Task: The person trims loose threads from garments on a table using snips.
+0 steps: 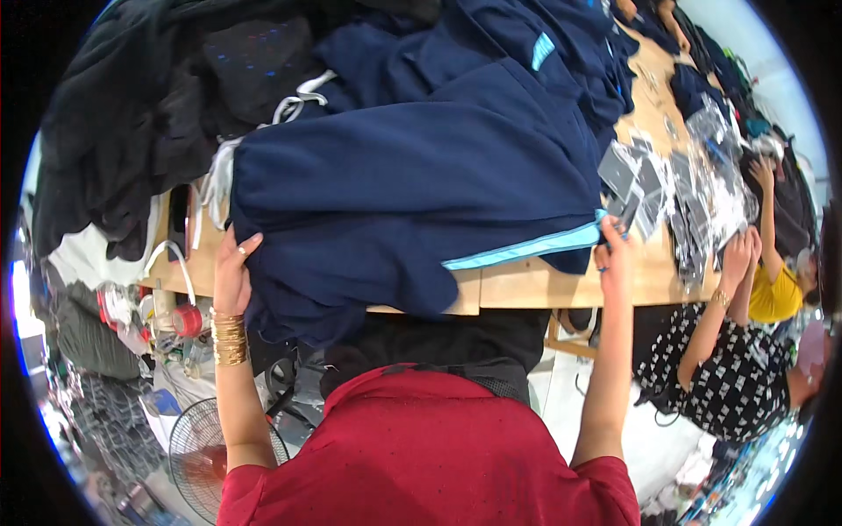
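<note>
A navy blue garment [386, 167] lies spread across the table in front of me, its lower edge hanging over the near side. Along that near edge on the right runs a light-blue strip [526, 246]. My left hand [233, 270] grips the garment's left edge, thumb on top and the other fingers partly hidden. At the right end of the light-blue strip, my right hand [614, 245] is closed on the cloth, fingers curled. More navy cloth with a small light-blue patch [543, 51] lies piled beyond.
Dark clothing [132, 114] is heaped at the far left. On the wooden table [526, 285] to the right lie several grey tags [633, 180] and clear plastic bags [715, 140]. Other people [728, 368] work on the right. A fan [215, 456] stands below left.
</note>
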Demonstrator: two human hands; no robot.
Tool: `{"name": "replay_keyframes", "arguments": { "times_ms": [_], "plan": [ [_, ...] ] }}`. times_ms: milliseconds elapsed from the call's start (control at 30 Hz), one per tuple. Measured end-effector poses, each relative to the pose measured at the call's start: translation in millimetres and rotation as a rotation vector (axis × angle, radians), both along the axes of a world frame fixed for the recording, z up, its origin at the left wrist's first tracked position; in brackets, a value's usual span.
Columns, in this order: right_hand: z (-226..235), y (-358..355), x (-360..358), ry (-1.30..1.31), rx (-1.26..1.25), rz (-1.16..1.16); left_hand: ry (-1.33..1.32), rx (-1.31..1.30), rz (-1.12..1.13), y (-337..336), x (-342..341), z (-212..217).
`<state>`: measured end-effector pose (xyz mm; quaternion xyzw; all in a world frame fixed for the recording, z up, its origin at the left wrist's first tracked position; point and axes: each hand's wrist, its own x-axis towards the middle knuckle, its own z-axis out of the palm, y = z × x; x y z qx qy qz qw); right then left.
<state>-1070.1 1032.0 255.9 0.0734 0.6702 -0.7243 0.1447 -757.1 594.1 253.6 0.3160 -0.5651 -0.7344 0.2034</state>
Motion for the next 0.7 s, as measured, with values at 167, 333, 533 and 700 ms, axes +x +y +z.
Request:
{"name": "replay_keyframes", "arguments": {
  "times_ms": [167, 333, 533, 700],
  "plan": [
    [-8, 3, 32, -0.097, -0.024, 0.026, -0.058, 0.007, 0.009, 1, 14, 4],
    [-7, 5, 30, -0.115, 0.046, 0.097, -0.089, 0.032, 0.003, 0, 24, 11],
    [-4, 2, 20, -0.060, 0.143, 0.189, -0.018, 0.071, 0.095, -17, 42, -5],
    [13, -26, 7, 0.052, 0.325, 0.273, -0.042, 0.045, 0.140, -21, 6, -1]
  ]
}}
